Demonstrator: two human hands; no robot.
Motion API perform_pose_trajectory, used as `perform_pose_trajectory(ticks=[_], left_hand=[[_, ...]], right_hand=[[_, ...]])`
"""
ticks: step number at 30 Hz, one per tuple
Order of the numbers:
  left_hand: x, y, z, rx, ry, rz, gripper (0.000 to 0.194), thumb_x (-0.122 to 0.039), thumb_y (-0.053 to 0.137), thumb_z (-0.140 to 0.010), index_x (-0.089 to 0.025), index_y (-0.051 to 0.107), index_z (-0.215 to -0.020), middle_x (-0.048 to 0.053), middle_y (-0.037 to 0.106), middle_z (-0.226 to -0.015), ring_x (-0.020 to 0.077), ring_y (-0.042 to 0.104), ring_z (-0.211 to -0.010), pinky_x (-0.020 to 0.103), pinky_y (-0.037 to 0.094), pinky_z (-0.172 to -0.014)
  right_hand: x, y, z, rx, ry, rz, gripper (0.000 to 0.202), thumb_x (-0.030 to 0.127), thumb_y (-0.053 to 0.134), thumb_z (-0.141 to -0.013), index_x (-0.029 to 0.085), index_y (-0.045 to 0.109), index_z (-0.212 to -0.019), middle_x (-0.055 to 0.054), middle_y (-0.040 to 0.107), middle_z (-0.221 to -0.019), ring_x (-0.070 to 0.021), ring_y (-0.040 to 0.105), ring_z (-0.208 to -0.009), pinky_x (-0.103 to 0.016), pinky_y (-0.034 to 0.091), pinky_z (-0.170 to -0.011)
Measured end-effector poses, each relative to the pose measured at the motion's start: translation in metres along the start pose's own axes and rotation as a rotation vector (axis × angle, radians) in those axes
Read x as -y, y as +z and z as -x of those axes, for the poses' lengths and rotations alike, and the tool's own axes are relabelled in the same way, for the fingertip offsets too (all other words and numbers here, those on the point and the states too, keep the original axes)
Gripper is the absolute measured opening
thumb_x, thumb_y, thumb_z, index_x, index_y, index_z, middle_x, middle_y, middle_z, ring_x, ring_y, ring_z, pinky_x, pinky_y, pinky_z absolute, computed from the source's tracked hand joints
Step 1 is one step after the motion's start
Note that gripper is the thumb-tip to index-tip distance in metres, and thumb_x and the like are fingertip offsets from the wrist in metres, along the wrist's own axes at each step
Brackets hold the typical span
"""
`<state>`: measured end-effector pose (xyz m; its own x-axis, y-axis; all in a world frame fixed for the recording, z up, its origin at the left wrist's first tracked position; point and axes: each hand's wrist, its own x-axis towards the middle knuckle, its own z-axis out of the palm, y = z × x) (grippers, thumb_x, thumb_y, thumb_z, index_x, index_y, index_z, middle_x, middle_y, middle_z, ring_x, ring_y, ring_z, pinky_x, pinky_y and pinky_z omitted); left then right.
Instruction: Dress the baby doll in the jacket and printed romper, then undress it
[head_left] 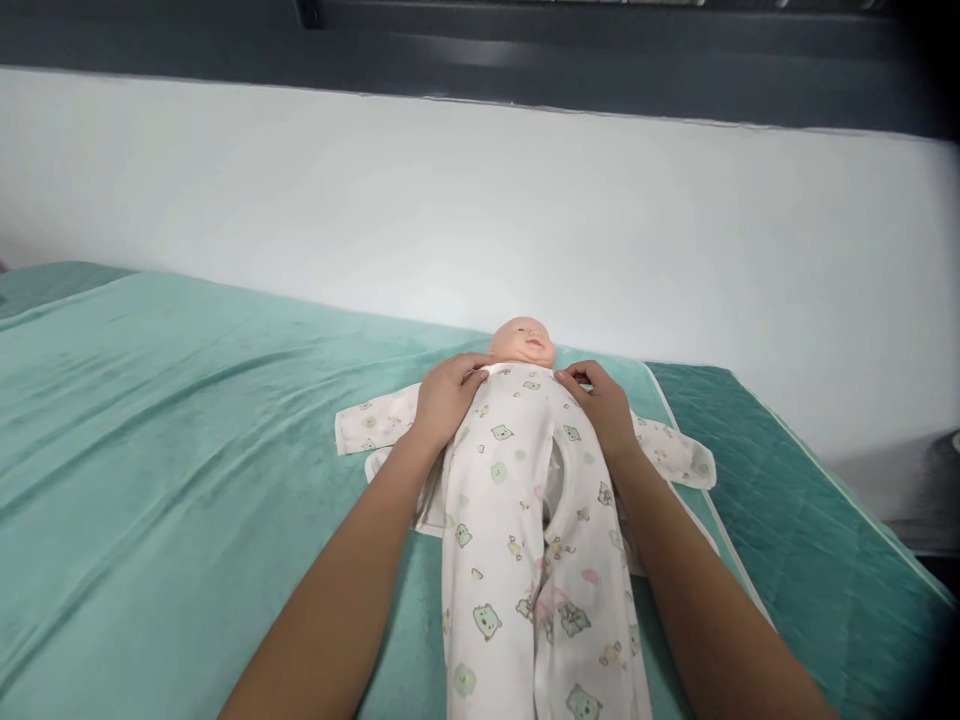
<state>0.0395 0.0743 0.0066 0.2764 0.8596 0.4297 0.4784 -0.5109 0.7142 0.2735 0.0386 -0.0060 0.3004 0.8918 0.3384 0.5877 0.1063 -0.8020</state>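
Note:
A baby doll (523, 341) lies on its back, its head toward the wall. White baby pants (499, 520) with a bear print cover its body up to the neck, legs stretched toward me. Under them a matching baby top (381, 418) is spread, a sleeve out to each side. My left hand (450, 395) is closed at the pants' upper left corner, beside the doll's neck, thumb and fingers at the edge. My right hand (598, 400) pinches the upper right corner, fingers bent. The doll's arms and trunk are hidden.
A light green sheet (187, 480) with soft folds covers the bed surface. At the right a darker quilted teal pad (780, 500) shows past its edge. A white wall (450, 210) rises behind the doll, with a dark ledge (480, 50) above it.

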Motion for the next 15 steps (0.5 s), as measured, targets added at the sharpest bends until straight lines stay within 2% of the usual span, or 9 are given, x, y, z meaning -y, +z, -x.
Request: perform_pose_trajectory(ticks=[5,7,9,12,15], left_hand=[[0.004,-0.004,0.008,0.085,0.113,-0.230,0.038,-0.024,0.040,-0.098,-0.033,0.067,-0.122,0.001,0.068,-0.120,0.0222,0.057,-0.111,0.040,0.042,-0.100],[0.006,-0.004,0.016,0.043,0.160,-0.289,0.038,-0.023,0.040,-0.098,-0.030,0.066,-0.124,0.004,0.066,-0.122,0.0234,0.054,-0.113,0.041,0.042,-0.101],[0.005,-0.004,0.029,-0.048,0.190,-0.324,0.035,-0.020,0.042,-0.097,-0.025,0.066,-0.122,0.007,0.065,-0.123,0.0242,0.051,-0.116,0.041,0.043,-0.102],[-0.001,-0.007,0.065,-0.180,0.207,-0.355,0.034,-0.014,0.045,-0.094,-0.021,0.064,-0.122,0.010,0.061,-0.126,0.0248,0.048,-0.120,0.042,0.043,-0.104],[-0.014,-0.016,0.122,-0.211,0.205,-0.384,0.035,-0.010,0.046,-0.091,-0.018,0.061,-0.122,0.012,0.058,-0.127,0.0257,0.047,-0.121,0.045,0.042,-0.105]], right_hand=[[0.002,-0.008,0.010,0.041,-0.067,-0.076,0.024,0.043,0.055,-0.088,0.024,0.068,-0.094,-0.003,0.072,-0.099,-0.0210,0.063,-0.091,-0.035,0.045,-0.084],[0.006,-0.012,0.022,-0.016,-0.082,-0.123,0.024,0.040,0.053,-0.089,0.023,0.069,-0.099,-0.005,0.072,-0.105,-0.0212,0.063,-0.094,-0.036,0.046,-0.087],[0.013,-0.018,0.041,-0.105,-0.070,-0.155,0.026,0.038,0.053,-0.090,0.023,0.069,-0.103,-0.006,0.071,-0.110,-0.0217,0.063,-0.098,-0.038,0.047,-0.090],[0.023,-0.027,0.093,-0.202,-0.044,-0.177,0.027,0.037,0.052,-0.092,0.023,0.066,-0.110,-0.007,0.068,-0.117,-0.0223,0.062,-0.104,-0.040,0.048,-0.093],[0.033,-0.039,0.169,-0.225,-0.057,-0.141,0.029,0.036,0.054,-0.092,0.025,0.062,-0.118,-0.007,0.065,-0.123,-0.0237,0.060,-0.112,-0.044,0.048,-0.097]])
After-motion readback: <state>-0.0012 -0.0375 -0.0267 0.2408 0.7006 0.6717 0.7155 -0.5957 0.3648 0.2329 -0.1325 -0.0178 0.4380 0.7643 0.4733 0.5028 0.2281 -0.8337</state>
